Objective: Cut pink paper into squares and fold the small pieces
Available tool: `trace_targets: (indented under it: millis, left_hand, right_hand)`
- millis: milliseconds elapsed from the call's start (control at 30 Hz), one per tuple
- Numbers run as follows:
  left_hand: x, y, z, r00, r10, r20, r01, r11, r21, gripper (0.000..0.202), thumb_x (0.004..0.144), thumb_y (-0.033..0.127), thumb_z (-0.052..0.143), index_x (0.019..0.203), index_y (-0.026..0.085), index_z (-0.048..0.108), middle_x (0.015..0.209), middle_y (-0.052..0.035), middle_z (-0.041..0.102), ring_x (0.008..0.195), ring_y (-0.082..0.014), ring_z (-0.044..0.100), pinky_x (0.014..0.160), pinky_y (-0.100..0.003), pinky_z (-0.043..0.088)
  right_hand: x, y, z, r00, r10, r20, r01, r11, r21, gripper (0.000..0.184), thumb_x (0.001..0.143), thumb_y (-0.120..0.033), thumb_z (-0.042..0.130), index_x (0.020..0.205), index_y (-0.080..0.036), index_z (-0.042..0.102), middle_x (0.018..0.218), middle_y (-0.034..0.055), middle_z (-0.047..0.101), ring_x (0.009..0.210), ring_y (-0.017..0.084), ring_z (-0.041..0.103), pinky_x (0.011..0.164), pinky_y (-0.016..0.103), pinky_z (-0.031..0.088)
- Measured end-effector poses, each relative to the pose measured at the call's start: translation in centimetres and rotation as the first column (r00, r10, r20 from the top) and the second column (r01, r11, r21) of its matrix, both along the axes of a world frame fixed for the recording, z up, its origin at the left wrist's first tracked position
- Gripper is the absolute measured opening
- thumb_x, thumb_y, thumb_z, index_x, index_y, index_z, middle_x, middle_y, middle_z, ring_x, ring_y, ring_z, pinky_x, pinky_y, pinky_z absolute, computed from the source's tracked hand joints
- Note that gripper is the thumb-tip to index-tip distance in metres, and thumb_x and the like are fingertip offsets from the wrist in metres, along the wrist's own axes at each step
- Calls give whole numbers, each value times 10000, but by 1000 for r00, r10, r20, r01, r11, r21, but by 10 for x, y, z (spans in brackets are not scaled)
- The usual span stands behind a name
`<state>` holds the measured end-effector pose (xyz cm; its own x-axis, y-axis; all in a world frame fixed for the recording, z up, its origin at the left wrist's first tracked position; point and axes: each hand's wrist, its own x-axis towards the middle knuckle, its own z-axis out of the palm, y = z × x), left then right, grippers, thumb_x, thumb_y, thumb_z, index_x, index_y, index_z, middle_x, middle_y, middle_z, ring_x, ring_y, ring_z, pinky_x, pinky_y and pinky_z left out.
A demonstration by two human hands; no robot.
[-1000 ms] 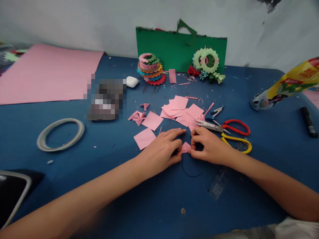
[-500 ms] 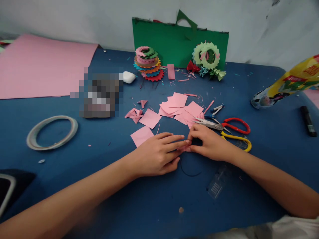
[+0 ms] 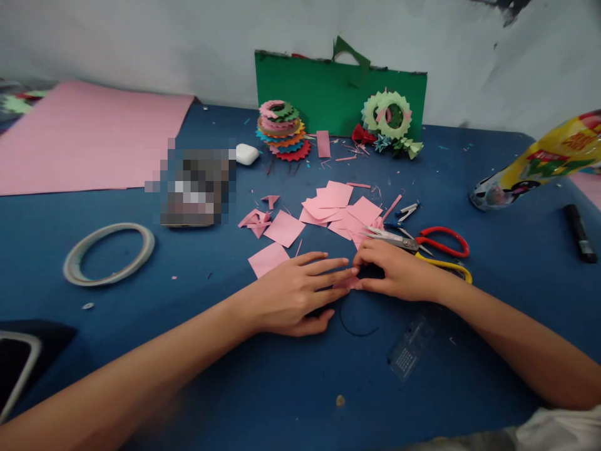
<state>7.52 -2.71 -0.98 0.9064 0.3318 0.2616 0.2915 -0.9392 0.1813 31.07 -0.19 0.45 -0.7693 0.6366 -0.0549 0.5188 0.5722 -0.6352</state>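
Note:
A small piece of pink paper (image 3: 347, 284) lies on the blue table, mostly hidden under my fingers. My left hand (image 3: 293, 293) rests palm down over its left part, fingers stretched out and thumb apart. At its right edge, my right hand (image 3: 399, 266) has thumb and fingertips bent onto the paper. Just beyond both hands is a pile of pink paper squares (image 3: 334, 195). Scissors (image 3: 404, 243) with one red and one yellow handle lie partly behind my right hand. Folded pink paper pieces (image 3: 255, 221) sit left of the pile.
Left are a tape roll (image 3: 70, 266), a blurred-out object (image 3: 192, 188), a white case (image 3: 246, 154) and a large pink sheet (image 3: 107, 138). Behind stand stacked paper rings (image 3: 284, 133), pale green rings (image 3: 399, 119) and a green board (image 3: 323, 91). A yellow packet (image 3: 544, 156) and black marker (image 3: 579, 233) are right.
The view has shifted slightly, so the table things appear a little lower. My left thumb has spread away from the fingers. Both hands stay at the same paper.

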Motion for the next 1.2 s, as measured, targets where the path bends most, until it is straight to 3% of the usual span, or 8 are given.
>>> trace_targets:
  millis: [167,333,500,633,733,833,967,1200]
  left_hand:
    - [1,-2,0,996,45,-76,-48,998,-40,463,848,320,474,1292,188,484,1405,-75,424,1302,-268,370,1075,-451,272]
    - [-1,3,7,994,25,-107,-30,999,-40,397,849,346,488,1215,211,561,1414,-57,416,1316,-277,343,1089,-469,231]
    - [-5,5,12,995,34,-89,-40,997,-67,297,835,311,504,1085,229,643,1370,-59,475,1304,-287,363,1063,-488,273]
    - [-6,6,7,1000,13,-2,-13,994,-108,241,817,234,502,985,207,672,1250,-57,588,1256,-268,435,1036,-461,332]
    - [-6,6,2,996,3,92,10,990,-138,211,799,207,507,925,188,675,1146,-53,651,1202,-247,493,1002,-419,386]
    - [-6,6,-1,993,-16,114,33,987,-154,256,796,214,503,1000,176,653,1122,-60,661,1167,-237,520,975,-394,415]
    - [-5,4,-1,999,-6,31,11,984,-177,416,794,243,501,1191,135,559,1183,-98,624,1164,-247,513,979,-399,416]
    - [-5,3,2,999,-20,-29,14,983,-185,431,790,301,504,1188,144,558,1223,-115,583,1161,-252,496,999,-402,391]
  right_hand:
    - [-3,-1,-4,1000,-26,11,26,998,52,172,813,-277,646,842,-165,519,864,29,519,810,159,469,720,274,371]
    - [-2,2,-1,1000,1,-4,-1,1000,4,161,816,-221,633,826,-168,481,824,8,510,760,141,454,666,249,356]
    - [4,5,5,997,71,-26,-72,995,-76,131,805,-122,593,896,-176,515,883,6,534,792,134,471,696,244,373]
    - [8,7,5,993,119,-9,-120,989,-87,191,807,-110,581,975,-188,536,936,7,537,839,133,485,740,250,386]
    - [9,6,4,987,161,10,-160,985,-60,139,836,-129,560,960,-190,580,933,18,521,862,139,491,780,264,388]
    - [9,5,3,981,191,20,-191,981,-26,129,857,-145,542,951,-188,618,943,39,519,879,151,497,799,278,391]
    - [9,4,3,983,184,20,-184,983,-14,141,854,-137,543,947,-186,636,911,40,540,873,158,504,810,288,395]
    - [3,0,5,995,87,-38,-89,995,-41,152,823,-71,510,884,-166,612,874,23,590,827,140,527,778,273,405]
